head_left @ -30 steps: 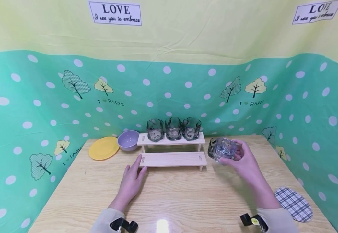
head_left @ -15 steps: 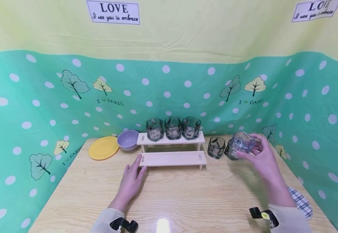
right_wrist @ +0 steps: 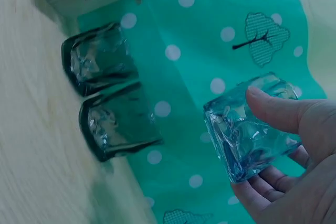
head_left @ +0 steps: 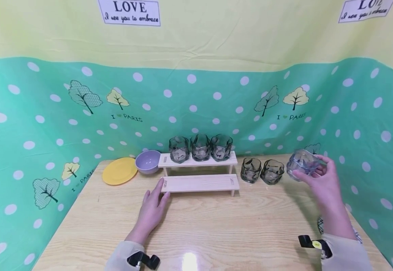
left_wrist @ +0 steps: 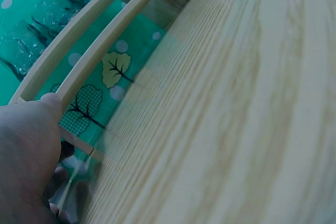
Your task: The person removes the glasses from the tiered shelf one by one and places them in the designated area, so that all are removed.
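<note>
My right hand holds a clear bluish faceted glass at the right, thumb on one side and fingers on the other. In the right wrist view the same glass is tilted and raised beside two smoky glasses. Those two, a left one and a right one, stand on the table right of the wooden shelf. My left hand rests at the left end of the lower shelf board. In the left wrist view its thumb touches the board's edge; its other fingers are partly hidden.
Three smoky glasses stand in a row on the upper shelf board. A purple bowl and a yellow plate lie left of it. A checked mat is partly hidden by the right forearm. Polka-dot cloth hangs behind.
My right hand has carried the clear glass rightward, away from the shelf, past the two smoky glasses, which now show uncovered. The left hand stays at the shelf's end.
</note>
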`<state>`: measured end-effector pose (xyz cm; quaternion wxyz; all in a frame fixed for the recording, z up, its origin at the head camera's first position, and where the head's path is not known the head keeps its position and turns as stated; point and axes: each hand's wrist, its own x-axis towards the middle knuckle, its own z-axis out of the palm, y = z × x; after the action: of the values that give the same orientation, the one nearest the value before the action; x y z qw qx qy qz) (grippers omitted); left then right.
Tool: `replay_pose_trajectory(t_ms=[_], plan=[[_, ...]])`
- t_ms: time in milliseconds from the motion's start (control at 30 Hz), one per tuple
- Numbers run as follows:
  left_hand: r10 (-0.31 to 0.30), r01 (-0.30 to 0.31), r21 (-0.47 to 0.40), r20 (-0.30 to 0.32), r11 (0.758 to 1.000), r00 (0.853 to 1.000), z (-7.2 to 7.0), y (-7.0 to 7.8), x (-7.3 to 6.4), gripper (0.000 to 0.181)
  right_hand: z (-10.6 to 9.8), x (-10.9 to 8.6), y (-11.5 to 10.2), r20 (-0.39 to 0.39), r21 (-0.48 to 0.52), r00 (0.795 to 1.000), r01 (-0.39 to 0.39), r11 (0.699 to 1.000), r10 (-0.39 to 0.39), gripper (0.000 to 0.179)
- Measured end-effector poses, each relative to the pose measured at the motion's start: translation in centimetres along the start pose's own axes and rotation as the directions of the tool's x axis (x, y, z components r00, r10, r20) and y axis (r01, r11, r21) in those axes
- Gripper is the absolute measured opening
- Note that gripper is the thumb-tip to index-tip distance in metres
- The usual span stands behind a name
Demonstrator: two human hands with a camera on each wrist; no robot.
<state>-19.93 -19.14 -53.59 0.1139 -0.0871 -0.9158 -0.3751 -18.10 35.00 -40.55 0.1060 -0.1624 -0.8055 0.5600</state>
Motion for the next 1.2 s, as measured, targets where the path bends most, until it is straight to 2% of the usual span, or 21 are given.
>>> replay_pose_trajectory(t_ms=[267,567,867,1000,1200], plan=[[0.016,-0.016,0.003,-0.006,1.000,1.000,0.0,-0.2,0.2,0.066,-0.4,0.9,1.3,-0.047,0.003,0.998,-0.049,0.999,0.049,0.116],[0.008,-0.008,0.001,-0.002,1.000,1.000,0.0,-0.3,0.1,0.067,-0.3,2.0,3.4,-0.075,-0.021,0.994,-0.086,0.996,0.084,0.118],[0.002,-0.002,0.001,0.001,1.000,1.000,0.1,-0.3,0.2,0.067,0.1,3.5,5.4,-0.031,-0.064,0.997,-0.075,0.995,0.073,0.120],[-0.006,0.006,0.000,0.001,1.000,1.000,0.0,-0.2,0.1,0.067,0.4,4.0,6.0,-0.020,-0.096,0.998,-0.056,0.994,0.055,0.115],[-0.012,0.012,0.006,0.008,1.000,1.000,-0.1,0.0,0.0,0.067,1.0,4.2,6.6,0.010,-0.079,0.998,-0.068,0.995,0.069,0.113]])
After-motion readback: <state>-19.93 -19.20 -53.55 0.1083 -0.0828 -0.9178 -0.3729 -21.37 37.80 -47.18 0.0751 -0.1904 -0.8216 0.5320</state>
